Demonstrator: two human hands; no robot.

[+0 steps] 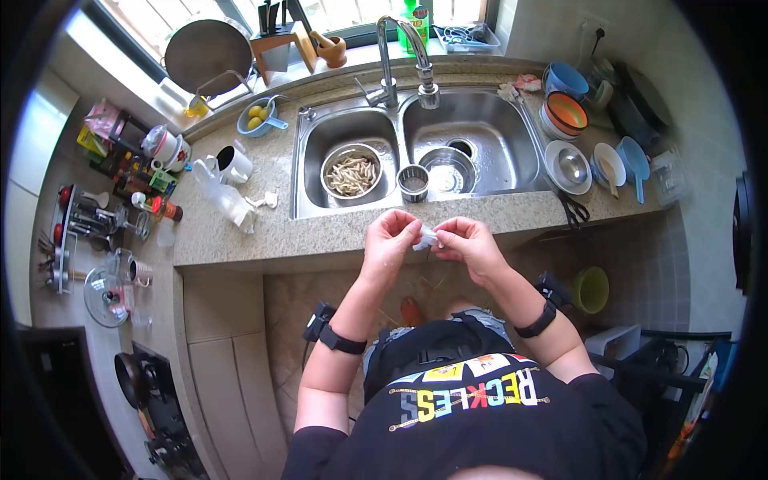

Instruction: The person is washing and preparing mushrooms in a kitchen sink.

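Between the fingertips of my left hand (388, 246) and my right hand (472, 246) is a small crumpled piece of thin white plastic (426, 238). Both hands pinch it, one from each side, in front of the counter edge below the sink. In the left sink basin (316, 138) stands a metal bowl (326, 178) full of pale, elongated pieces (352, 174). A metal cup (414, 183) sits by the divider, and a shallow round bowl (446, 170) lies in the right basin (504, 132).
The faucet (390, 88) rises behind the sink. Left on the counter are a plastic bag (226, 198), a white mug (234, 163) and a blue colander (276, 122) with yellow fruit. On the right are scissors (573, 210), a white plate (552, 164) and stacked bowls (565, 116).
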